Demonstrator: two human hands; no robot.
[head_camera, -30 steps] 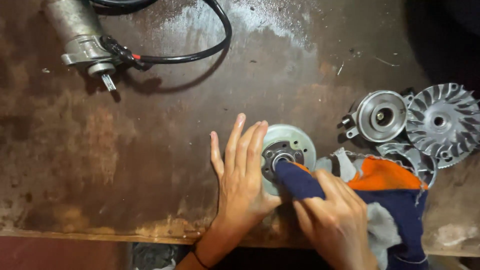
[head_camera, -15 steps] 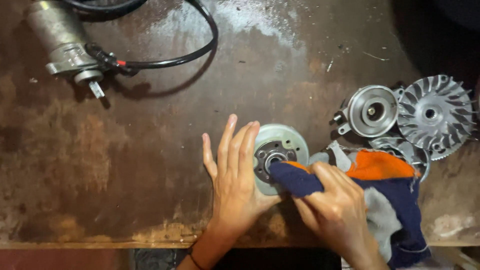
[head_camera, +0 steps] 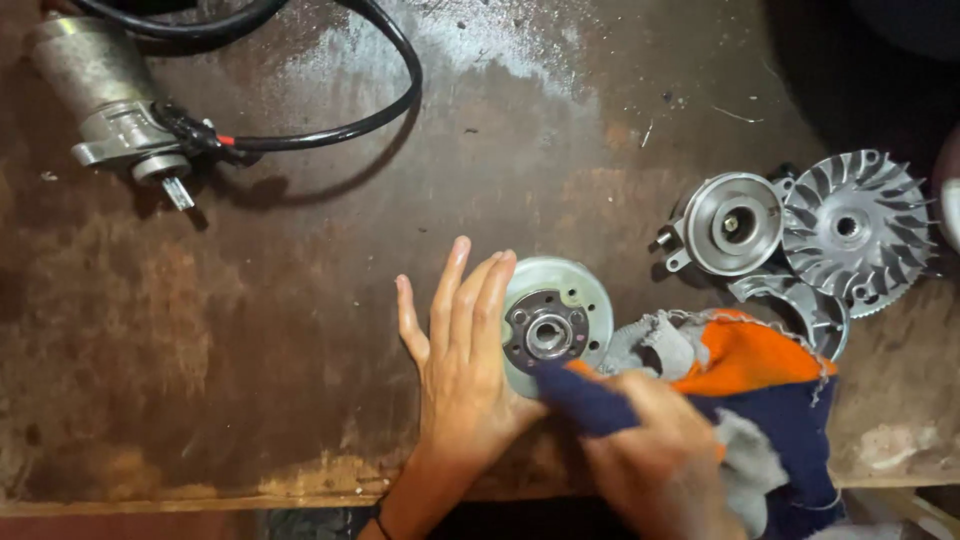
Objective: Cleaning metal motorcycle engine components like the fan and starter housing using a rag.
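Round metal rotor (head_camera: 556, 322) is laid flat on table (head_camera: 250, 330) near its front edge, hub bore facing up; being a disc, no long axis can be told. Its left rim is steadied by left hand (head_camera: 462, 370), fingers straight and together, pointing away from the person. Its lower right edge is pressed by orange/navy rag (head_camera: 745, 400), bunched in closed right hand (head_camera: 655, 455). Right of rotor: bell-shaped housing (head_camera: 735, 222), finned fan disc (head_camera: 855, 228). Far upper left of rotor: starter motor (head_camera: 105, 95) w/ black cable (head_camera: 330, 125).
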